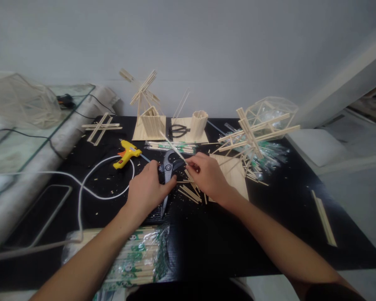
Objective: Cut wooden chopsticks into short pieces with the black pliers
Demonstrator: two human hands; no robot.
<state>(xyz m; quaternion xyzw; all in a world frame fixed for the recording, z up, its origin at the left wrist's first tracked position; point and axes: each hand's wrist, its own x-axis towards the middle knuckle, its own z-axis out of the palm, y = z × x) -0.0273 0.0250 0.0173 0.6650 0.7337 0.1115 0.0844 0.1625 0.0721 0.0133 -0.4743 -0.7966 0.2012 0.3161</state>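
Note:
My left hand [147, 188] is closed round the handles of black cutting pliers [168, 165] on the black mat [207, 234]. My right hand [208, 175] pinches a thin wooden stick [172, 146] whose near end lies at the pliers' jaws. Several short cut sticks [189, 193] lie just in front of both hands, beside a flat wooden panel [233, 173].
A yellow glue gun [127, 153] with a white cord lies left of the hands. Stick models stand at the back: a windmill [146, 113], a cup [199, 123] and a frame [253, 133]. A bag of chopsticks [138, 255] sits near the front edge. Loose sticks [324, 217] lie right.

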